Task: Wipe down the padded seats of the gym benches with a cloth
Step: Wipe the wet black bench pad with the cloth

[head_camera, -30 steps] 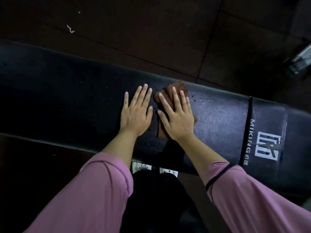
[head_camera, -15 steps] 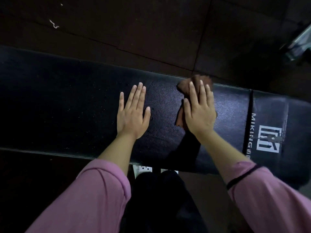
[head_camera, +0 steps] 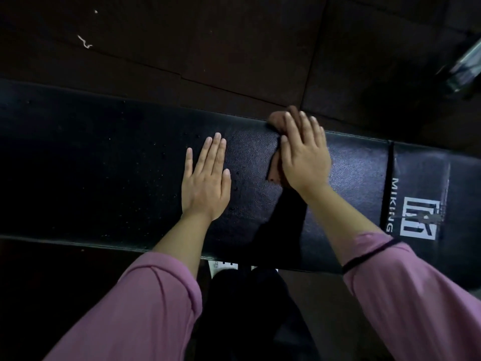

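From the head view, a black padded surface (head_camera: 104, 165) runs across the frame, its left end cut off by the picture edge and its right end fading into shadow. The left hand (head_camera: 205, 183) lies flat on the padding, fingers straight and close together, palm down, grasping nothing. To its right, apart from it, the right hand (head_camera: 304, 157) presses flat on a brown cloth (head_camera: 277, 121) at the far edge of the surface; its fingers are extended over the fabric rather than curled round it, and they look slightly blurred. Most of the cloth is hidden under that hand: only a bunched part beyond the fingertips and a strip by the thumb show. A seam (head_camera: 388, 183) crosses the padding right of the hand, and beyond it sit white lettering reading MIKING and a white logo (head_camera: 419, 220), the lower letters partly covered by the pink sleeve (head_camera: 416, 295). Small pale specks or droplets dot the padding near the left hand. The dark floor (head_camera: 208, 48) beyond carries a pale scrap (head_camera: 84, 42). A blurred metallic object (head_camera: 466, 63) at the upper right cannot be identified.
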{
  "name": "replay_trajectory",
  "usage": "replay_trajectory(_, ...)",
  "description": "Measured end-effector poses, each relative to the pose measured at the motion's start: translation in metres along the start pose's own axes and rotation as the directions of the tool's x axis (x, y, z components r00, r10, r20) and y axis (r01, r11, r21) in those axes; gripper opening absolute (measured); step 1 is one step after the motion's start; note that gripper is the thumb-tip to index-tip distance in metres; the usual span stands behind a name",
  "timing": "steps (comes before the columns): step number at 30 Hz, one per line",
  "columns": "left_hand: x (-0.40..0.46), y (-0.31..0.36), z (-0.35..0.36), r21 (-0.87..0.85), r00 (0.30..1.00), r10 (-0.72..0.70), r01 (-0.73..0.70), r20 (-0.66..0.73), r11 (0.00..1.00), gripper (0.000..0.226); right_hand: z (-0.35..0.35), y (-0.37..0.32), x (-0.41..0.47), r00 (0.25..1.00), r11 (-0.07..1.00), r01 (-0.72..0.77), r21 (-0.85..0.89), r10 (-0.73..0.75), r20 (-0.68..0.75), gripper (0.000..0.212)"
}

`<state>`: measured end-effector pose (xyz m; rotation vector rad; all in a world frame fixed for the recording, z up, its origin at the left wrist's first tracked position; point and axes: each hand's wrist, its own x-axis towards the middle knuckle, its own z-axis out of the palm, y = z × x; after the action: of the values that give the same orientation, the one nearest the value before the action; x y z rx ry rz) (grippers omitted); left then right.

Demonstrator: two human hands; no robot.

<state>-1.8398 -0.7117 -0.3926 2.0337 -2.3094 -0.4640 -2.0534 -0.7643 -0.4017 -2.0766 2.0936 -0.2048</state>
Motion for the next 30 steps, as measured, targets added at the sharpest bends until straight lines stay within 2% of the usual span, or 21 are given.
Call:
replay_trajectory(3,0.0,0.001,0.0,-0.013,1.0,-0.007,0.006,-0.001,1.0,0.058,-0.003,0.012,-0.048,0.997,0.997,-0.072,-0.031,0.071,-0.019,0.05)
replay_trajectory(6,0.0,0.001,0.0,0.005,1.0,-0.013,0.013,0.004,1.0,0.058,0.007,-0.016,-0.08,0.997,0.997,-0.071,-0.022,0.07,-0.007,0.053)
replay_trajectory(11,-0.001,0.002,0.001,0.045,1.0,-0.022,0.021,0.016,0.999,0.058,0.016,-0.064,-0.048,0.999,0.998,0.037,0.042,-0.037,-0.002,0.052)
replay_trajectory(15,-0.002,0.001,0.002,0.057,1.0,-0.027,0.026,0.011,0.998,0.058,0.015,-0.053,-0.008,0.997,0.996,0.073,0.045,-0.073,-0.007,0.05)
replay_trajectory(17,-0.002,0.001,0.002,0.047,1.0,-0.023,0.023,0.015,0.999,0.058,0.011,-0.037,-0.001,1.0,0.999,0.028,0.047,-0.027,-0.012,0.052)
replay_trajectory(20,-0.002,0.001,0.001,0.047,0.999,-0.027,0.026,0.027,0.999,0.058,0.009,-0.019,-0.02,0.992,0.991,-0.119,0.059,0.121,-0.037,0.056)
replay_trajectory(22,-0.001,0.002,0.0,0.037,0.999,-0.037,0.036,0.03,0.999,0.058,0.008,-0.018,-0.047,0.988,0.989,-0.141,0.046,0.143,-0.06,0.056)
replay_trajectory(24,-0.002,0.004,-0.001,0.015,0.998,-0.049,0.049,0.035,0.999,0.058,0.007,-0.022,-0.069,0.993,0.991,-0.106,0.08,0.11,-0.039,0.057)
replay_trajectory(27,-0.009,0.004,-0.006,-0.038,0.998,-0.057,0.058,0.039,0.998,0.058,-0.001,-0.027,-0.076,0.997,0.973,-0.066,0.22,0.058,0.043,0.058)
replay_trajectory(30,-0.026,-0.005,-0.01,-0.03,0.994,-0.106,0.107,0.03,0.994,0.058,-0.01,-0.034,-0.069,0.988,0.95,0.079,0.301,-0.116,0.104,0.059)
